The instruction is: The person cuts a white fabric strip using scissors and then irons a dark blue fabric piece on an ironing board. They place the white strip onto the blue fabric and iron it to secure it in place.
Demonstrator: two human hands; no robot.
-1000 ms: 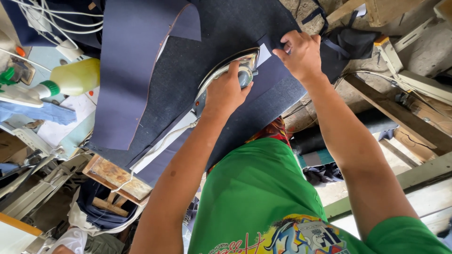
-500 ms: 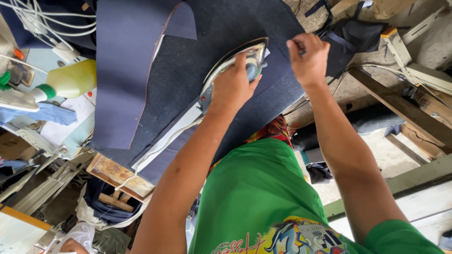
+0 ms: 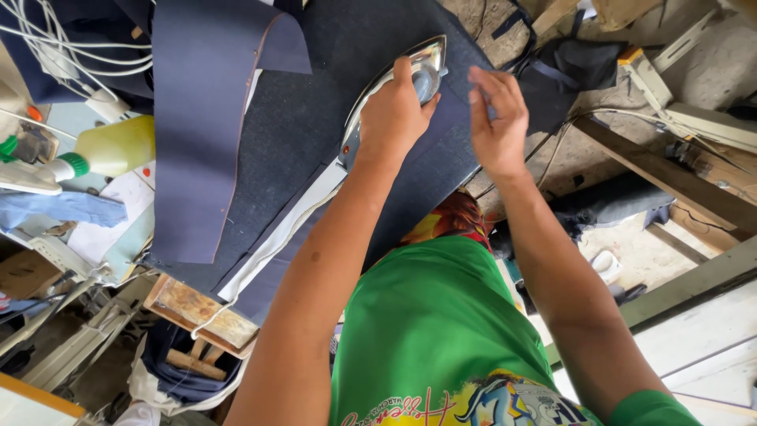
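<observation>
Head view, the only 1: the left hand (image 3: 392,110) is wrapped tight around the handle of a metal iron (image 3: 394,91), which sits flat on a dark denim piece (image 3: 315,134) spread over the ironing board (image 3: 197,304). The iron's pointed nose aims toward 1 o'clock, and its shiny soleplate edge shows along the 11 o'clock side of the hand. From the iron's rear a pale cord (image 3: 276,244) trails toward 7 o'clock, across the cloth and over the board's worn wooden end.

The right hand (image 3: 497,118) is just beside the iron at its 3 o'clock, apart from it, fingers bent and pressing on the denim near the cloth's edge. Whether it pinches a fold or only pushes down, I cannot tell.

At 9 o'clock of the iron a smoother navy fabric strip (image 3: 205,134) lies over the denim, 1 corner folded back. Farther out toward 9 o'clock stands a yellow-green spray bottle (image 3: 110,146) with a green collar, among white cables (image 3: 71,39). At 3 o'clock, beyond the right hand, wooden beams (image 3: 670,177) cross a dusty floor.
</observation>
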